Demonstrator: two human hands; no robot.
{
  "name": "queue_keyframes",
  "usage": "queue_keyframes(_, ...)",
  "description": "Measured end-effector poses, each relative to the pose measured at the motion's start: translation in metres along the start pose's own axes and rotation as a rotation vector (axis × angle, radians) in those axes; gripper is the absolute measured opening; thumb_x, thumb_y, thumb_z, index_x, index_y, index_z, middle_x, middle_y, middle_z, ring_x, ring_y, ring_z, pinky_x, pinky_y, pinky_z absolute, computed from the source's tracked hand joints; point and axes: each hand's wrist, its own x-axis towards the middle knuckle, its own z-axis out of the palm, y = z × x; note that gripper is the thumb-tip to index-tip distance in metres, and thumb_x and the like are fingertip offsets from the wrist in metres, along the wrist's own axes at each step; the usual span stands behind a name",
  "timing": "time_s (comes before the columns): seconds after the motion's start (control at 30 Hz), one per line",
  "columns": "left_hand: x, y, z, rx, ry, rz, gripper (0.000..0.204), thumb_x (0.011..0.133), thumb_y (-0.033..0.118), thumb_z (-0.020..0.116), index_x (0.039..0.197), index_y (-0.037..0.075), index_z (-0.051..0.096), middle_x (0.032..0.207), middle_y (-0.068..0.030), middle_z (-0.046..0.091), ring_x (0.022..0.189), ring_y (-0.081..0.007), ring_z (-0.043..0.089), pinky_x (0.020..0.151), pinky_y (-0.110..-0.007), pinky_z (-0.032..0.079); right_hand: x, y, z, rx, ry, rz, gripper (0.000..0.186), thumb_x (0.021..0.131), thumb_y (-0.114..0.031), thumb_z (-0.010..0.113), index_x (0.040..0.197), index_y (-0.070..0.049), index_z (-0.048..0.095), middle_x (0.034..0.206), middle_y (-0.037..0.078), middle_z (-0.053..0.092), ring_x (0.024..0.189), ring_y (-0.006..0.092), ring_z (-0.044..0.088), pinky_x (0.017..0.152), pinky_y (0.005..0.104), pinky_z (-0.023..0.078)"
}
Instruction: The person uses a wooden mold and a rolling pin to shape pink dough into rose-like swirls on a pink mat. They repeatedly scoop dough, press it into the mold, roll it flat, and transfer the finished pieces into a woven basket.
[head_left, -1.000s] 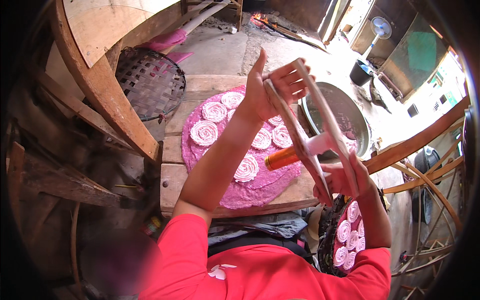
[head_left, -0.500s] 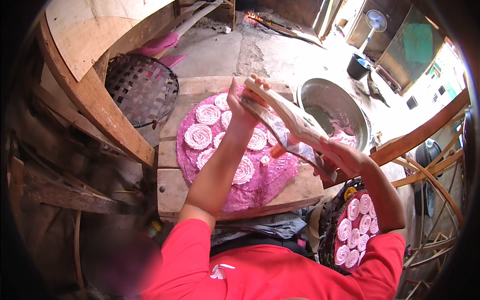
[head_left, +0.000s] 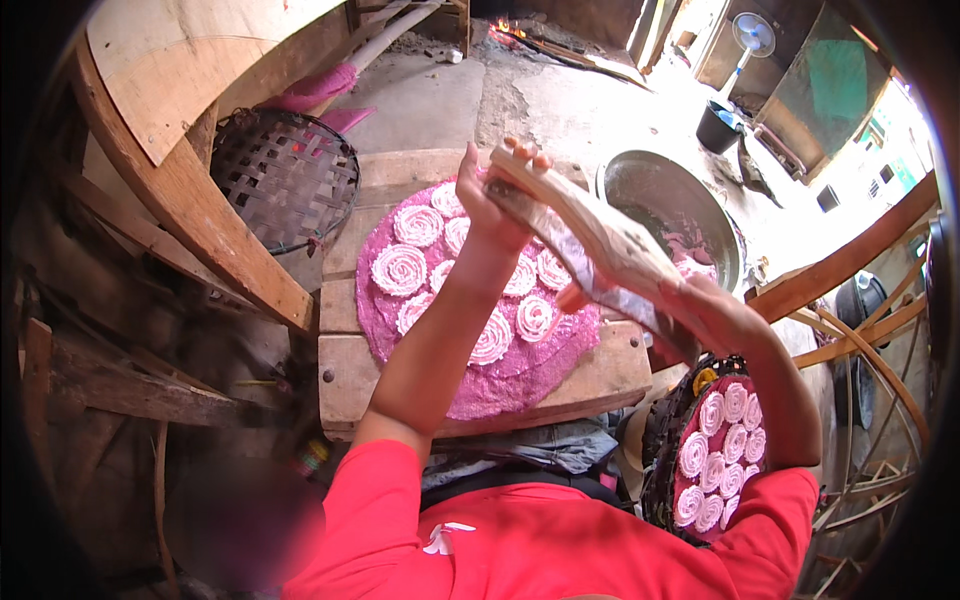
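Note:
My left hand (head_left: 495, 205) and my right hand (head_left: 705, 312) are closed round opposite ends of a two-armed wooden hand press (head_left: 605, 235), held tilted above a wooden bench. Under the press a short orange-pink part (head_left: 570, 298) sticks out, blurred. Just beside it lies a pink dough swirl (head_left: 535, 318), joined to that part by what looks like a thin strand. Several more ridged pink swirls (head_left: 399, 270) are spread on a pink mesh cloth (head_left: 480, 392). My left forearm and the press hide part of the cloth.
The cloth lies on the plank bench (head_left: 345, 385). Right of it stands a metal basin (head_left: 735, 240) holding pink dough. A dark basket (head_left: 660, 440) by my right elbow bears more swirls. Woven tray (head_left: 285, 180) at left, curved wooden beam (head_left: 190, 190), and fire (head_left: 508, 32) far back.
The swirl under the press has grown from a small dab to a full round. The press has shifted slightly, and its two arms still sit close together in my hands.

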Motion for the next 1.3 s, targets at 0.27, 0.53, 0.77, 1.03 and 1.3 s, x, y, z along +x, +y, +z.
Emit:
queue_keyframes(0.27,-0.002,0.015,-0.007,0.071,-0.157,-0.005,0.045,0.099,0.048,0.034,0.100,0.008,0.054,0.084,-0.0083,0.056,0.083,-0.0273,0.056,0.083,-0.049,0.045,0.004,0.018,0.025,0.159,-0.058,-0.145,0.068,0.094,-0.061,0.048,0.079,0.003,0.064,0.065,0.008,0.064,0.052,0.0147,0.062,0.047,0.0263,0.049)
queue_keyframes(0.53,0.010,-0.038,-0.045,0.022,-0.289,-0.026,0.023,0.099,0.035,0.041,0.095,0.016,0.054,0.083,0.0018,0.057,0.083,-0.0173,0.061,0.086,-0.052,0.046,-0.008,0.056,0.004,0.492,-0.023,-0.070,0.071,0.096,-0.062,0.043,0.106,0.007,0.060,0.072,0.015,0.066,0.051,0.0196,0.062,0.050,0.0300,0.052)
queue_keyframes(0.77,0.013,-0.032,-0.046,-0.070,-0.341,0.032,0.024,0.101,0.028,0.038,0.091,0.020,0.058,0.082,0.0095,0.061,0.080,-0.0102,0.064,0.089,-0.045,0.044,0.067,0.115,0.042,1.137,-0.406,-0.428,0.076,0.093,-0.059,0.045,0.142,-0.001,0.039,0.119,0.026,0.058,0.088,0.0332,0.065,0.066,0.0379,0.052)
queue_keyframes(1.03,0.010,-0.019,-0.036,-0.172,-0.311,0.083,0.027,0.101,0.029,0.036,0.090,0.017,0.058,0.077,0.0061,0.060,0.075,-0.0128,0.063,0.079,-0.045,0.048,0.102,0.103,0.055,0.463,-0.077,-0.318,0.039,0.099,-0.039,0.050,0.121,-0.008,0.056,0.090,0.002,0.056,0.069,0.0085,0.052,0.057,0.0226,0.040)
queue_keyframes(1.3,-0.028,0.055,0.036,-0.009,-0.469,0.144,0.041,0.101,0.039,0.036,0.081,0.017,0.064,0.073,0.0033,0.066,0.067,-0.0172,0.063,0.081,-0.041,0.039,0.156,0.081,0.076,-0.340,0.295,-0.765,0.040,0.093,-0.036,0.059,0.126,-0.013,0.062,0.124,0.012,0.060,0.122,0.0268,0.052,0.106,0.0431,0.037)
